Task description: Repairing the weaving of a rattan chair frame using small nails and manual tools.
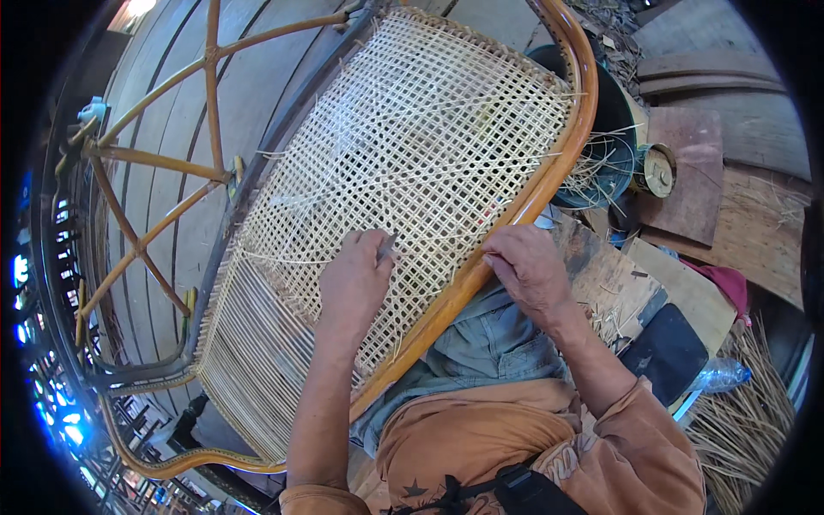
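A pale woven cane panel (412, 184) stretches across a curved, varnished wooden frame (457, 302) that leans over my lap. My left hand (354, 283) rests on the weave, its fingers closed round a small dark metal tool (388, 246) whose narrow end shows past the thumb. At the frame's near right edge, my right hand (534, 273) is pinched closed against the wood; whatever lies between its fingertips is hidden. Loose cane ends stick out along the frame. Lower left, the strands (262, 352) run in one direction only, without the open crisscross.
Bare rattan poles (159, 159) cross at the left above a plank floor (249, 77). To the right stand a dark bucket (592, 176) with cane scraps and a metal can (659, 170). Wooden boards (687, 163), a plastic bottle (719, 376) and a cane bundle (745, 421) lie there too.
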Demonstrator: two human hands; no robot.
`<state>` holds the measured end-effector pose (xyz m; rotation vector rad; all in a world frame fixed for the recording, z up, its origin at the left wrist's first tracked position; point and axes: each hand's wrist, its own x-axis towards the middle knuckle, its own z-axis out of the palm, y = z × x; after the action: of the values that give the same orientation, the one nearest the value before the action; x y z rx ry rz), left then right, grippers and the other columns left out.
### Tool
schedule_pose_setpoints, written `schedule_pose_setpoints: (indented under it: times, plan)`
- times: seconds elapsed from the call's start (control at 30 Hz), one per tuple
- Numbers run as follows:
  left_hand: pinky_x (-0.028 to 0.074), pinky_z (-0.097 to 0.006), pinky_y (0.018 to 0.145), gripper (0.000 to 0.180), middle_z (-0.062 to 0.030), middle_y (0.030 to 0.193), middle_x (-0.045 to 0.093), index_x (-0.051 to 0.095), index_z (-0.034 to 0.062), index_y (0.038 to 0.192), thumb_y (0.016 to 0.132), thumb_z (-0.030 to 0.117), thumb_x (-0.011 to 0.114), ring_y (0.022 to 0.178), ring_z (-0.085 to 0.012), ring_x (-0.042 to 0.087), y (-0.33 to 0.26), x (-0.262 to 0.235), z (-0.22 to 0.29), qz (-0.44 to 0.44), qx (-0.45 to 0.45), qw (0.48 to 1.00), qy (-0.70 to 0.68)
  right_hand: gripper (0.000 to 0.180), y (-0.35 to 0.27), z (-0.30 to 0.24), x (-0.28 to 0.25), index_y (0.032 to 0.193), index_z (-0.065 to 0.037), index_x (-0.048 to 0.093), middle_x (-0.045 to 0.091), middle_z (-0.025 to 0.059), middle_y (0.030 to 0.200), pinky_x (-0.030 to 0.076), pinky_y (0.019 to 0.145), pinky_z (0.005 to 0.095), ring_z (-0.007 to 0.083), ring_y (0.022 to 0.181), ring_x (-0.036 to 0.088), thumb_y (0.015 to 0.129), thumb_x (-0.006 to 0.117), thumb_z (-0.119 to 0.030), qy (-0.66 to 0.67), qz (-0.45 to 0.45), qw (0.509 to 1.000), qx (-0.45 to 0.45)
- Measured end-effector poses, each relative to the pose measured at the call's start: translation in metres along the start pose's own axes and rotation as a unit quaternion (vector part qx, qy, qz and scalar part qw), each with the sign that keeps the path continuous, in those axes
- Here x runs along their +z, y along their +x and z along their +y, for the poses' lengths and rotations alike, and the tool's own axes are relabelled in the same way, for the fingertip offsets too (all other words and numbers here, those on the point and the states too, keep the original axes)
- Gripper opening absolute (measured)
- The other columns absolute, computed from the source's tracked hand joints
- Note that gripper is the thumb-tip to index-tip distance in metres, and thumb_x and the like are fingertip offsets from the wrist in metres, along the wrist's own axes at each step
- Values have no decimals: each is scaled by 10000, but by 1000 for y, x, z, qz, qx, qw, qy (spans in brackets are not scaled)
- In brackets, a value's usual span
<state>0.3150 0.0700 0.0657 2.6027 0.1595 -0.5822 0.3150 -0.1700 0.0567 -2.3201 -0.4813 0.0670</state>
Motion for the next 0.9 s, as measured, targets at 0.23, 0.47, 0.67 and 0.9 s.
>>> schedule_pose_setpoints:
  times: [0.23, 0.47, 0.67, 0.9]
  plan:
    - [469, -418, 739, 262, -137, 944, 573, 586, 62, 999, 827, 260, 603, 839, -323, 594, -4, -10, -5, -23, 9, 1000, 8, 97, 13, -8, 4, 867, -132, 619, 598, 15, 870, 395, 747, 363, 226, 834, 552, 781, 633, -174, -116, -84, 989, -39]
    - [459, -443, 722, 191, -173, 857, 585, 552, 24, 902, 842, 205, 550, 807, -354, 591, -5, -10, -17, -49, 63, 997, 0, 122, 14, -5, 17, 870, -125, 629, 592, 25, 835, 385, 740, 366, 229, 819, 551, 755, 664, -141, -157, -73, 984, -30]
    - [447, -457, 703, 245, -197, 782, 586, 552, 12, 847, 863, 254, 517, 779, -372, 586, 2, -13, -23, -101, 46, 992, -52, 116, 11, -10, 20, 855, -124, 638, 583, 34, 880, 385, 764, 373, 244, 845, 537, 744, 668, -137, -163, -40, 986, -25]
    - [457, -472, 702, 248, -196, 764, 595, 559, 9, 836, 863, 252, 519, 763, -370, 596, 3, -11, -27, -121, 49, 989, -73, 139, 4, 1, 22, 872, -126, 638, 575, 18, 940, 368, 824, 372, 228, 928, 527, 739, 674, -150, -163, -35, 986, -22]
